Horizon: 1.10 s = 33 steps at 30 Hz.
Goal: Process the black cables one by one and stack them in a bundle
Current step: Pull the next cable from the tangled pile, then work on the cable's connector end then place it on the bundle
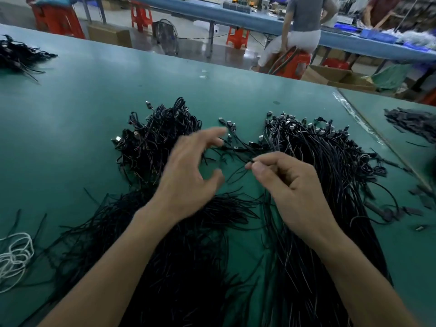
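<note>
Right hand [290,185]: thumb + forefinger pinching one thin black cable [247,159] near its end, other fingers curled in.
Left hand [188,175]: wide, fingers spread, holding nothing, blurred, over the gap btw the piles.
Tangled heap [155,140]: mid-table, left of the hands, plugs every which way.
Neat bundle [318,161]: right of the hands, plugs lined up twd far edge, tails running to near edge.
Loose cables [236,138]: a few, btw heap + bundle.
White cord [16,256]: coiled at left edge.
Table [70,114]: green.
</note>
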Available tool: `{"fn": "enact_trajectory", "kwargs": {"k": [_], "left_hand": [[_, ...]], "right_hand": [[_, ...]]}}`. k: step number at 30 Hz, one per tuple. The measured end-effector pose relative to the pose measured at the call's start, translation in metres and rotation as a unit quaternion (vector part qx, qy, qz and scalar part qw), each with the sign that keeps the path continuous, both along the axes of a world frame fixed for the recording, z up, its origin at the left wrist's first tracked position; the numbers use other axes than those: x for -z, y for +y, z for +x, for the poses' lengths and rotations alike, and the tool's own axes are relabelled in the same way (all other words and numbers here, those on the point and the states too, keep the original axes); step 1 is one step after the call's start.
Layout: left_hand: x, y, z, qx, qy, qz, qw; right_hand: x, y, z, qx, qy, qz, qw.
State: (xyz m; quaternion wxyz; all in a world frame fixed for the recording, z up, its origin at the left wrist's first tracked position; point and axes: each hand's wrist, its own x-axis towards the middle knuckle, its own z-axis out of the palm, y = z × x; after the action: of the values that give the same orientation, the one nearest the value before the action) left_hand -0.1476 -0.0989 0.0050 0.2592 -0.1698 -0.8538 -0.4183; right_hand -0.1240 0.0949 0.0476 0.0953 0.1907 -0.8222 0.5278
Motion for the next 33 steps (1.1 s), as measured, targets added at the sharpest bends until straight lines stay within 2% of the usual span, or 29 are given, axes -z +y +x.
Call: {"fn": "enact_trajectory", "kwargs": {"k": [2,3,5,7,9,11,12,14,16,17,19,21,24,28,29,31,33], "left_hand": [[0.004,0.009,0.005,0.067,-0.027,-0.004,0.997],[0.006,0.013,0.007,0.073,-0.025,0.025,0.997],[0.007,0.015,0.011,0.041,-0.032,0.122,0.991],[0.002,0.011,0.013,-0.003,-0.043,0.165,0.985],[-0.002,0.006,0.018,-0.005,-0.045,0.141,0.989],[-0.007,0.003,0.022,0.008,-0.062,0.107,0.992],[-0.009,0.001,0.023,0.011,-0.083,0.083,0.993],[-0.012,-0.003,0.024,0.028,-0.143,0.041,0.988],[-0.014,-0.007,0.026,0.064,-0.199,0.035,0.977],[-0.014,-0.009,0.026,0.079,-0.221,0.026,0.972],[-0.014,-0.009,0.026,0.103,-0.250,-0.003,0.963],[-0.013,-0.007,0.027,0.114,-0.266,-0.010,0.957],[-0.014,-0.007,0.027,0.115,-0.296,-0.017,0.948],[-0.019,-0.008,0.028,0.094,-0.353,-0.030,0.931],[-0.020,-0.007,0.030,0.124,-0.359,-0.015,0.925],[-0.026,-0.002,0.036,0.243,-0.368,0.039,0.897],[-0.033,0.006,0.045,0.376,-0.370,0.138,0.838]], "right_hand": [[-0.007,-0.004,0.011,-0.051,0.002,-0.007,0.999],[-0.012,-0.004,0.015,-0.065,0.012,-0.011,0.998],[-0.019,-0.001,0.021,-0.065,0.045,-0.025,0.997],[-0.023,0.008,0.019,-0.025,0.074,-0.067,0.995],[-0.022,0.020,0.012,0.049,0.063,-0.129,0.988],[-0.017,0.029,0.003,0.137,0.017,-0.126,0.982],[-0.012,0.034,-0.002,0.164,-0.011,-0.078,0.983],[-0.002,0.043,-0.008,0.158,-0.067,0.082,0.982],[0.003,0.043,-0.006,0.088,-0.099,0.183,0.974],[0.006,0.040,-0.004,0.050,-0.101,0.193,0.975],[0.011,0.033,0.001,-0.002,-0.077,0.165,0.983],[0.013,0.025,0.002,-0.001,-0.039,0.104,0.994],[0.008,0.020,-0.002,0.052,0.016,0.034,0.998],[0.007,0.027,-0.007,0.149,0.054,0.026,0.987],[0.009,0.028,-0.008,0.173,0.048,0.018,0.984],[0.013,0.029,-0.011,0.195,0.009,-0.002,0.981],[0.019,0.024,-0.012,0.154,-0.050,0.024,0.986]]}}
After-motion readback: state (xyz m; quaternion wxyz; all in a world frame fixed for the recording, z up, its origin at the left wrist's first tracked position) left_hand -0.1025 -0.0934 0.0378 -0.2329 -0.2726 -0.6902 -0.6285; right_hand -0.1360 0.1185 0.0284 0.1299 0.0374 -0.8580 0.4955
